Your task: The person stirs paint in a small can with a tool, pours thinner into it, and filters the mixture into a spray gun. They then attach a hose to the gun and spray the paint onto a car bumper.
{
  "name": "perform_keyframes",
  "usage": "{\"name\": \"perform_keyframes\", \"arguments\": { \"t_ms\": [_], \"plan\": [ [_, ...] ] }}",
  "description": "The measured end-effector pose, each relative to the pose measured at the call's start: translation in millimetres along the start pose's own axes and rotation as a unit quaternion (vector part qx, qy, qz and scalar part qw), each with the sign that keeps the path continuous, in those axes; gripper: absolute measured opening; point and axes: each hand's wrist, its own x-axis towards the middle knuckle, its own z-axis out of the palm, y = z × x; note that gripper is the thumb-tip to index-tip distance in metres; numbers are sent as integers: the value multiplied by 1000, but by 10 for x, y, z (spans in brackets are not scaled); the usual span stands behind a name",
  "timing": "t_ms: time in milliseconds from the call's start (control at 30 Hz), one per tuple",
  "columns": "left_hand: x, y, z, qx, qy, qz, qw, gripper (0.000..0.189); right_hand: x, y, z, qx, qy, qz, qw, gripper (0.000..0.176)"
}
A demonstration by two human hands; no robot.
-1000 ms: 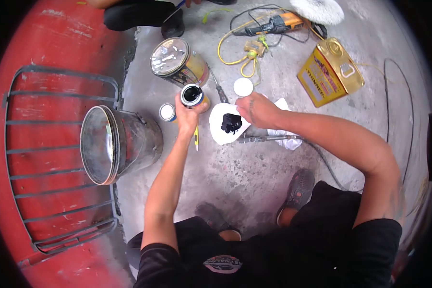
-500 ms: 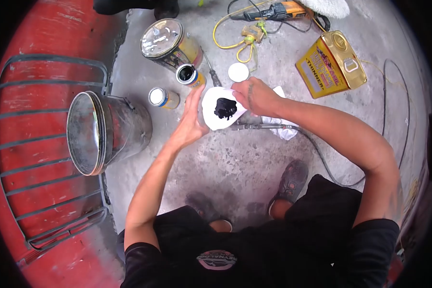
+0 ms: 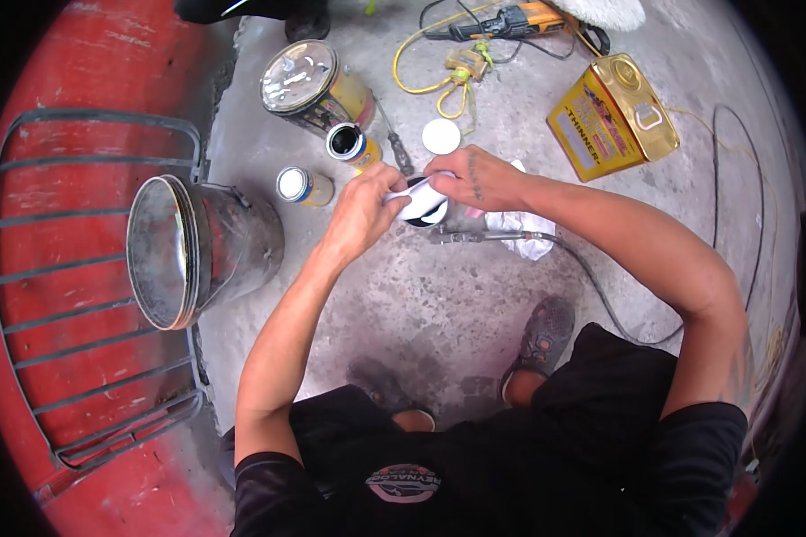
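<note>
Both hands pinch a white paint strainer, which is folded over and pressed together. My left hand grips its left side with fingers and thumb closed. On the right side, my right hand is closed on it. Directly under the strainer is a round cup with dark content, mostly covered. Left of my left hand stand an open can of black paint and a small can with a white lid. A white round lid lies just beyond my right hand.
A large paint can stands behind. To the right are a yellow thinner tin, a crumpled white cloth and an air hose. A grimy bucket and metal rack are at left; an orange power tool lies at the back.
The strainer was spread open with black paint inside; now it is folded closed between both hands. My left hand has moved right and taken hold of its edge. The cup beneath has come into view.
</note>
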Motion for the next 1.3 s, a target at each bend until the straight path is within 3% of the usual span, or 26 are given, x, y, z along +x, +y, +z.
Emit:
{"name": "perform_keyframes", "arguments": {
  "t_ms": [67,167,200,267,367,500,567,800,833,900,1000,1100,1300],
  "plan": [
    [4,-9,-12,-52,-18,-99,994,27,-36,-135,-91,134,-37,162,977,30],
    [-9,18,9,-126,18,-180,975,28,-84,-212,-150,198,-57,182,962,32],
    [-9,16,43,-126,18,-180,975,28,-93,-142,-90,198,-57,182,962,32],
    [-14,2,131,-136,95,-68,984,35,-105,36,87,102,15,64,993,33],
    [-13,156,68,-100,45,-52,993,40,-84,-14,64,40,5,79,996,33],
    [-27,-81,133,-139,53,-26,988,36,-113,-27,78,60,27,86,994,34],
    [-25,-97,86,-286,31,-124,950,31,-115,-28,77,96,15,81,992,37],
    [-84,-185,-139,-441,64,-194,874,20,-61,96,170,-18,45,37,998,40],
    [-57,-212,-250,-409,90,-187,889,20,-75,92,163,-7,55,24,998,41],
    [30,-266,-437,-415,170,-212,868,18,-92,107,157,6,62,14,998,41],
    [195,-507,-633,-343,240,-243,875,18,-84,57,97,24,26,82,996,43],
    [399,-796,-607,-316,251,-271,874,19,-54,199,201,-5,38,39,999,44],
    [713,-1139,-268,-279,277,-289,873,16,-72,168,193,-23,44,45,998,46]
  ]
}}
